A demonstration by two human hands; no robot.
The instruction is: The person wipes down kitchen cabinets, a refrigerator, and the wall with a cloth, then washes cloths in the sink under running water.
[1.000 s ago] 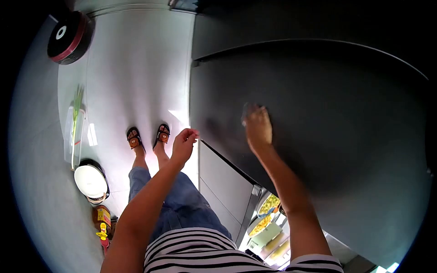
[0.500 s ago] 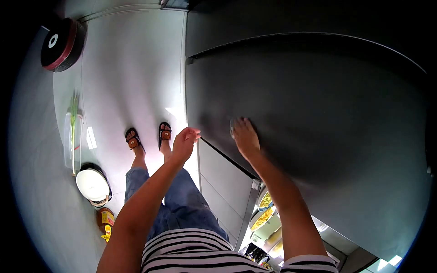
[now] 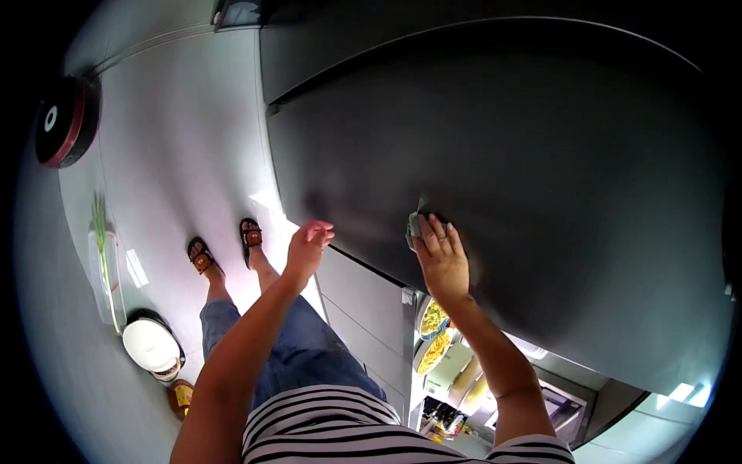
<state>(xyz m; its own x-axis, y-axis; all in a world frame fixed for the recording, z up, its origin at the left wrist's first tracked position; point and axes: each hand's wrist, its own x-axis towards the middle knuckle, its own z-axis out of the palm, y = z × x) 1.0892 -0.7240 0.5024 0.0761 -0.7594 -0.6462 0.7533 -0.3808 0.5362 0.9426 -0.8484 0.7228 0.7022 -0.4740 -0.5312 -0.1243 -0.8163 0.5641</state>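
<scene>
My right hand [image 3: 443,251] lies with its fingers stretched out on a large dark panel [image 3: 525,170] that looks like a fridge door. Under those fingers is a small greyish-white cloth [image 3: 414,226], pressed against the panel; most of it is covered by the hand. My left hand [image 3: 311,243] hovers by the panel's lower left edge, its fingers loosely bent and slightly apart, with nothing visible in them. Whether its fingertips touch the edge I cannot tell.
Below the panel edge are bowls of yellow food [image 3: 433,352]. On the pale floor [image 3: 178,139] to the left are a round black and red device [image 3: 66,124], a clear tray with green stalks [image 3: 104,271], a white-lidded container [image 3: 151,346] and a brown bottle with a yellow label [image 3: 182,396].
My right hand has slid right and down over the panel with the cloth, which shows more. My left hand stays near the edge. The whole view has shifted and turned slightly.
</scene>
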